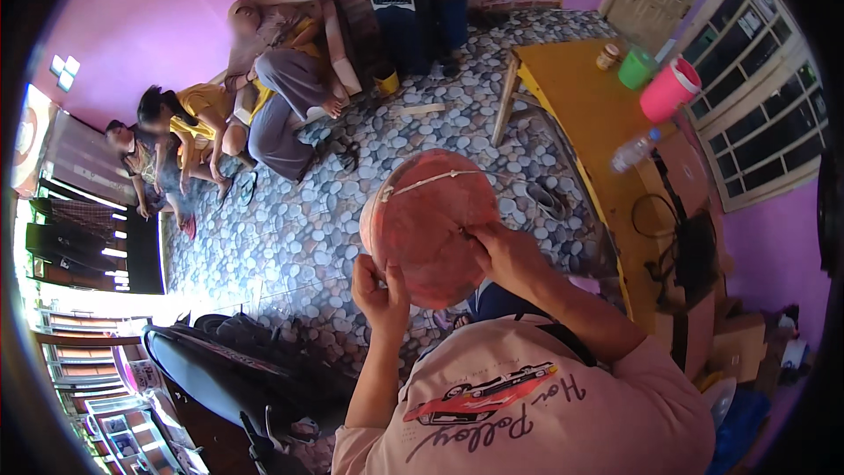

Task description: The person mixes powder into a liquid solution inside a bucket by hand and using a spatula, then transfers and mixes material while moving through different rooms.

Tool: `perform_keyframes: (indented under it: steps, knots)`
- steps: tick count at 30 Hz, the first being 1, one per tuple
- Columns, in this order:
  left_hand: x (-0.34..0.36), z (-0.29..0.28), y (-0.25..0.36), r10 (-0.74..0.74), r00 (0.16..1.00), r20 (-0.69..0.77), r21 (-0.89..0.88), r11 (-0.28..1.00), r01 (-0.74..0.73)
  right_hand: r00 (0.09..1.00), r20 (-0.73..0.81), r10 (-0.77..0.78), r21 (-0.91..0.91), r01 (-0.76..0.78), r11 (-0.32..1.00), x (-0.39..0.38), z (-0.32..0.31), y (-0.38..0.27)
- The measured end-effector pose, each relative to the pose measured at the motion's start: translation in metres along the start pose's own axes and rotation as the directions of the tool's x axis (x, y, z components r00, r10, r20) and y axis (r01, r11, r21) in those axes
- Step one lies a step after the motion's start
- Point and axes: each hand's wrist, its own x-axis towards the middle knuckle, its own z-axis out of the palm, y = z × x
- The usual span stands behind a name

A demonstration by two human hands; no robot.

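In front of me I hold up a worn, round red object with a thin white cord across its upper part; I cannot make out exactly what it is. My left hand grips its lower left edge with curled fingers. My right hand grips it at the right, its thumb on the red surface. Beyond it is the pebble-patterned floor.
Three people sit at upper left. A black speaker stands at the back. A yellow table with containers, a bottle and cables is at right, boxes below. A motorbike is at lower left.
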Motion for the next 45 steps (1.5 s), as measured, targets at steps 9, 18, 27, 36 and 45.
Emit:
perform_keyframes:
  steps: [9, 18, 27, 36, 45]
  knots:
    - [0.173, 0.117, -0.041, 0.035, 0.996, 0.085, 0.086, 0.995, -0.042, 0.998, -0.024, -0.053, -0.013, 0.052, 0.999, 0.185, -0.019, 0.078]
    - [0.345, 0.251, -0.047, 0.145, 0.973, 0.18, 0.059, 0.986, -0.157, 0.976, 0.148, 0.159, -0.065, -0.151, 0.986, 0.342, -0.077, 0.158]
    - [0.498, 0.411, -0.099, 0.179, 0.912, 0.369, -0.095, 0.983, -0.155, 0.922, -0.173, 0.346, 0.005, -0.351, 0.936, 0.473, -0.117, 0.238]
    - [0.665, 0.579, -0.09, 0.297, 0.765, 0.571, -0.224, 0.953, -0.203, 0.826, -0.298, 0.478, 0.018, -0.496, 0.868, 0.63, -0.177, 0.332]
    - [0.76, 0.764, -0.086, 0.408, 0.569, 0.714, -0.293, 0.912, -0.286, 0.547, -0.408, 0.731, 0.436, -0.587, 0.682, 0.725, -0.226, 0.437]
